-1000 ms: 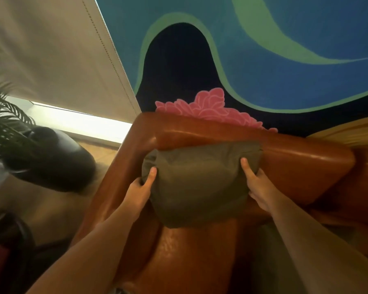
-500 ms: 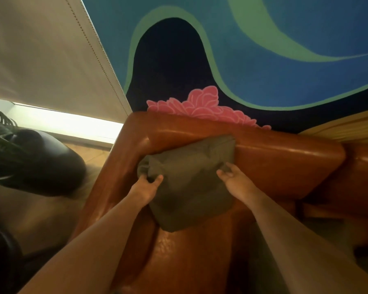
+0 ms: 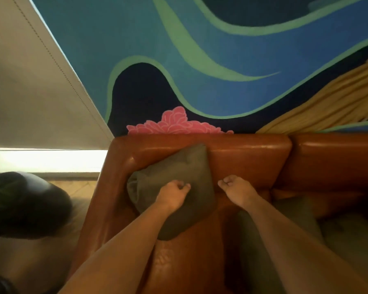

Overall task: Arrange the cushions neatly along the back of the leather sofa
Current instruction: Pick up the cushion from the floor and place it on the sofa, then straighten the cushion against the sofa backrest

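Head view, item by item.

Cushion (image 3: 179, 183): olive-green, soft, under the left hand and just left of the right hand. It stands tilted, its top corner leaning on the sofa back, its left side tucked into the corner where back meets armrest, its lower corner on the seat. Judged purpose: wedged into the corner so it stays propped without slipping; it probably needs squaring up, since one corner rides higher than the rest.

Left hand (image 3: 172, 195): rests on the cushion's face with fingers curled under. Whether it pinches the fabric or merely presses with the knuckles cannot be told. Likely it is patting or pushing the filling into shape.

Right hand (image 3: 237, 188): beside the cushion's right edge, over the sofa, fingers loosely curled, holding nothing, free of the cushion.

Sofa (image 3: 249, 153): brown leather, glossy, directly beyond and beneath both hands; the back runs on to the right as a second section.

Second cushion (image 3: 302, 211): a dull green mass below and right of the right forearm, lying on the seat, blurred; seemingly not yet set against the back.

Mural (image 3: 221, 56): blue, green, pink, above the hands.

Blind (image 3: 30, 92): pale, far left of the left hand.

Writing, brands, labels: none legible.
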